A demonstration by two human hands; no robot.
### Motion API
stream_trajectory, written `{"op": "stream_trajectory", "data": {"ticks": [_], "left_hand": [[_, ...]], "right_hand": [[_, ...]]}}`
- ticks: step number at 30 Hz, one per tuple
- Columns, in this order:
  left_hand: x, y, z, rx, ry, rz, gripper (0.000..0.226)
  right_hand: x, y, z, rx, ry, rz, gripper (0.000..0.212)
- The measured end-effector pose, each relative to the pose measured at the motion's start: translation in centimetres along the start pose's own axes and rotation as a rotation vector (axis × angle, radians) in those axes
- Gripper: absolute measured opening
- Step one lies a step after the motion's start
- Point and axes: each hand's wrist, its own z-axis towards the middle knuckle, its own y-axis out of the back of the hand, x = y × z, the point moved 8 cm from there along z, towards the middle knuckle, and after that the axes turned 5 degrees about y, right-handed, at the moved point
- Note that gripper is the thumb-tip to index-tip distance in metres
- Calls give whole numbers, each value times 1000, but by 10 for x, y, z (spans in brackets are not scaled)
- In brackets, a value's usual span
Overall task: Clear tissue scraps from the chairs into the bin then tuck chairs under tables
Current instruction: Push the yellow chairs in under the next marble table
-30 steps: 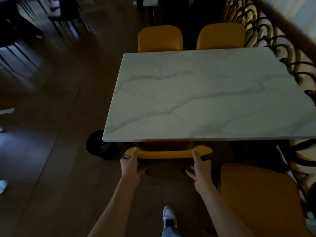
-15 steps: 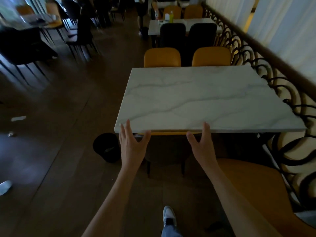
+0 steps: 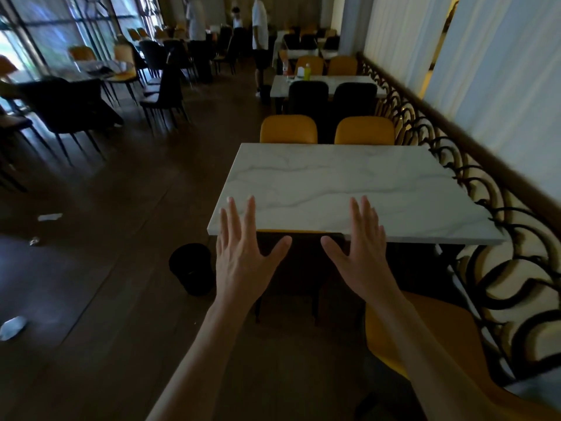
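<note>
My left hand [image 3: 244, 253] and my right hand [image 3: 361, 250] hover with fingers spread in front of the near edge of the white marble table [image 3: 349, 177], holding nothing. A yellow chair [image 3: 291, 231] sits tucked under that edge; only a thin strip of its back shows, with dark legs below. A second yellow chair [image 3: 431, 335] stands pulled out at my lower right. The black bin [image 3: 192, 267] stands on the floor left of the table. White tissue scraps lie on the floor at the left [image 3: 50, 217] and lower left [image 3: 12, 326].
Two yellow chairs [image 3: 288, 129] are tucked at the table's far side. A black scrolled railing [image 3: 491, 238] runs along the right. Another table with black chairs [image 3: 331, 95] stands beyond. Dark chairs crowd the left [image 3: 69, 107]. People stand far back [image 3: 259, 34].
My hands let go of the yellow chair's back after pushing it under the table, and rose with fingers spread. My view lifted from the table to the room.
</note>
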Motion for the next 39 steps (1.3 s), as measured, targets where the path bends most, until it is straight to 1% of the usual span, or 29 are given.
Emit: {"op": "stream_trajectory", "data": {"ticks": [5, 11, 18, 24, 27, 29, 31, 33, 36, 38, 39], "left_hand": [[-48, -15, -23, -27, -4, 19, 96], [-133, -83, -68, -10, 17, -25, 94], [-243, -171, -134, 71, 36, -79, 94], [-295, -211, -173, 137, 58, -135, 91], [-293, -233, -190, 187, 106, -166, 88], [-284, -250, -201, 228, 180, -242, 88], [-264, -271, -218, 269, 324, -346, 88], [-237, -295, -240, 304, 491, -394, 89], [-200, -324, -273, 393, 631, -247, 98], [-183, -338, -291, 454, 692, -150, 103], [-178, -343, -299, 475, 727, -153, 106]], "right_hand": [[-25, 43, -19, -19, 28, 11, 91], [-106, 116, -61, -33, 40, 16, 87], [-222, 201, -127, -6, -46, 20, 85], [-285, 236, -171, -18, -158, 82, 90], [-308, 241, -195, -52, -224, 127, 90], [-327, 235, -216, -57, -292, 158, 88], [-348, 223, -241, -40, -380, 140, 90], [-370, 207, -269, 3, -484, 84, 93], [-398, 185, -309, 80, -663, -2, 91], [-412, 176, -332, 79, -771, -42, 90], [-418, 172, -343, 62, -828, -25, 92]]}}
